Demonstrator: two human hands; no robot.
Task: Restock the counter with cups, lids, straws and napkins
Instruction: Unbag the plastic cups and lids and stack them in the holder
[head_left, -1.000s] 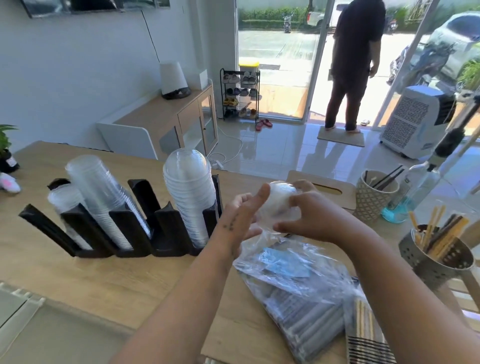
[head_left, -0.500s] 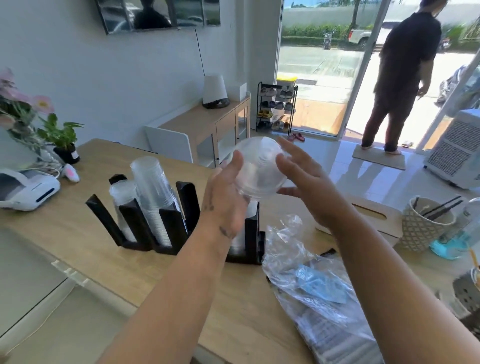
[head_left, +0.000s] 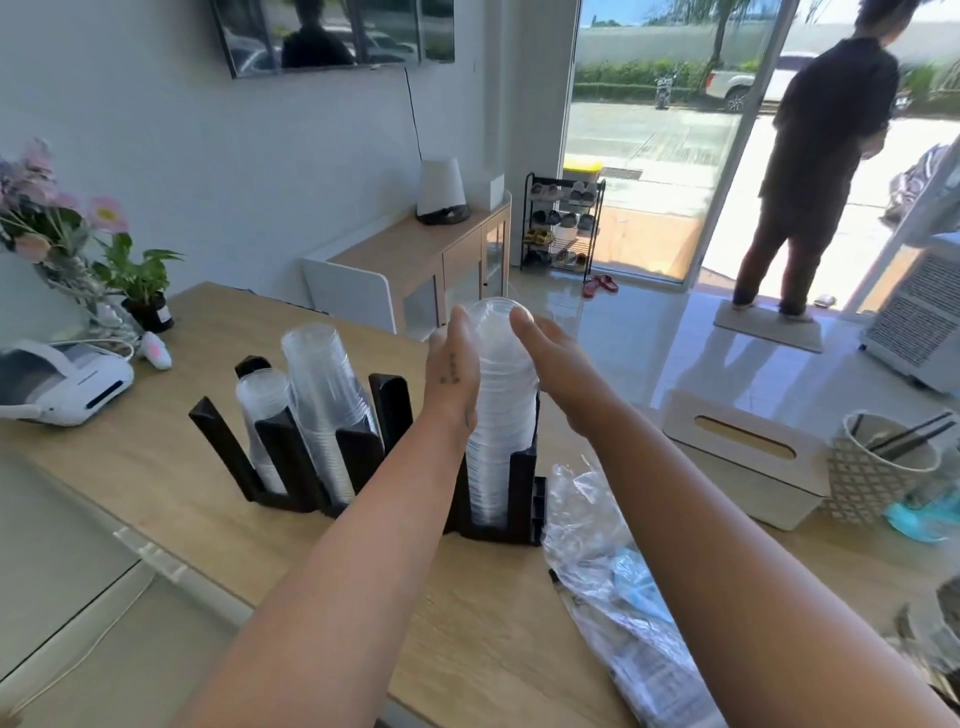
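Note:
A tall stack of clear dome lids (head_left: 501, 415) stands in the right slot of the black organizer (head_left: 291, 457) on the wooden counter (head_left: 182, 499). My left hand (head_left: 451, 371) grips the stack's upper left side. Opposite it, my right hand (head_left: 551, 358) cups the upper right side, thumb on the topmost lid. Two stacks of clear cups (head_left: 327, 395) lean in the organizer's left slots. A clear bag of wrapped straws (head_left: 613, 577) lies on the counter below my right arm. Right of it are a wooden napkin box (head_left: 743, 457) and a patterned cup of black straws (head_left: 878, 467).
A white device (head_left: 57, 384) and potted flowers (head_left: 140, 280) sit at the counter's left end. A blue-based bottle (head_left: 919, 514) stands at the far right. Beyond the counter, a person (head_left: 810, 171) stands at the glass door, near a white cabinet (head_left: 415, 265).
Both hands carried a small stack of dome lids up from above the straw bag, left to the organizer, and lowered it onto the lid stack. The view shifted left.

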